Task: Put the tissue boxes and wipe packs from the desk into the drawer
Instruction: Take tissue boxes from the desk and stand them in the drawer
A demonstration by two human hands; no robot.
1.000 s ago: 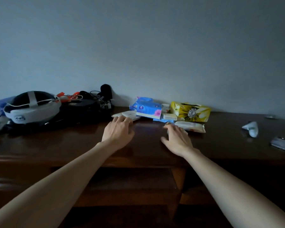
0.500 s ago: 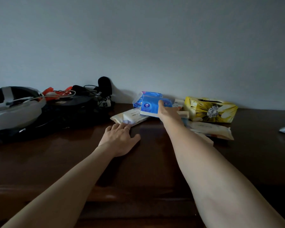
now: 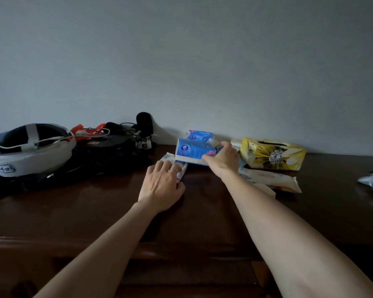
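Tissue and wipe count

Two blue tissue packs [image 3: 192,150], one yellow tissue box [image 3: 271,154], perhaps three white wipe packs [image 3: 271,180] by the hands.

A plain wall [image 3: 202,61] of pale grey-blue colour fills the upper half of the view, without any window or picture. The light is dim and even. Below the wall stands a dark brown wooden desk [image 3: 95,211] with a glossy top that gives weak reflections. Its front edge has a rounded moulding, and the wooden front under it lies in shadow.

Left hand [image 3: 162,186] newly onto white wipe pack [image 3: 174,163].
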